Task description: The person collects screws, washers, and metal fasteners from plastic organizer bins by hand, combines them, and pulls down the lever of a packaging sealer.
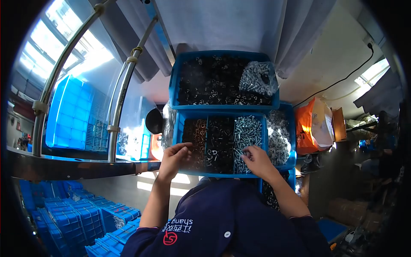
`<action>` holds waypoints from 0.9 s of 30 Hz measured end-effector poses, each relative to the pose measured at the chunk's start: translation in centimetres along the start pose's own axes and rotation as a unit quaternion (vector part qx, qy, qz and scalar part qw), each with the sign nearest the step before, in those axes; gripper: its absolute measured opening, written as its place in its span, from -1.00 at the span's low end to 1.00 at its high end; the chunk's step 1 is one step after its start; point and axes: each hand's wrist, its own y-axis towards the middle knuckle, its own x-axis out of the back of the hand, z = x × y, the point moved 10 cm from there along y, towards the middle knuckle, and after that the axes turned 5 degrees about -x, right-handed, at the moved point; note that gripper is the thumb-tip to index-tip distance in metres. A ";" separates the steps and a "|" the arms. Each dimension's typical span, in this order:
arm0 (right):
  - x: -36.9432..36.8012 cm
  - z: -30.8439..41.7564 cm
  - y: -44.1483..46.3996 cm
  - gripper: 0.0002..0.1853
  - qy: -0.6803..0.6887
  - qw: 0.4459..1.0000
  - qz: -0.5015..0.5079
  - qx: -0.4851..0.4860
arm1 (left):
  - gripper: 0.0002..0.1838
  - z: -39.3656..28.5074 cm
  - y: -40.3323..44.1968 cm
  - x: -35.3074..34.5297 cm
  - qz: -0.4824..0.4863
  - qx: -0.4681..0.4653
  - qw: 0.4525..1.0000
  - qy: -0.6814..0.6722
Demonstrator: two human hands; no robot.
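In front of me a blue divided bin [177, 128] has three compartments. The left one holds small copper-coloured rings [199, 132], the middle one dark metal pieces [220, 132], and the right one silver screws [248, 128]. My left hand [174, 159] is at the bin's left edge, beside the rings. Its fingers are curled and closed together; anything between them is hidden. Over the lower part of the screws, my right hand [257, 160] has thumb and fingertips drawn together at the pile. Whatever those fingertips pinch is too small to make out.
Behind stands a larger blue bin [173, 92] of dark metal parts with a clear bag of hardware [259, 78] on top. Another bin with bagged parts [278, 139] is at the right, near an orange sack [305, 128]. Metal poles [124, 94] rise at left; blue crates [70, 218] are stacked below.
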 end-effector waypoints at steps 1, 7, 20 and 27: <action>-1.0 -0.1 0.4 -0.77 -0.090 0.995 -0.024 0.039 | -0.77 -0.3 0.3 -0.1 0.012 -0.021 0.998 0.055; -2.7 -0.5 2.5 -0.79 -0.189 0.980 0.037 0.055 | -0.93 2.5 2.0 -3.9 0.087 -0.114 0.632 0.762; -3.0 -0.7 2.5 -0.73 -0.207 0.974 0.090 -0.001 | -0.79 0.7 2.6 -1.3 0.066 -0.056 0.996 -0.018; -2.3 -1.0 2.9 -0.75 -0.159 0.986 0.059 0.013 | -0.80 -0.9 5.2 -5.2 0.030 -0.109 0.925 0.362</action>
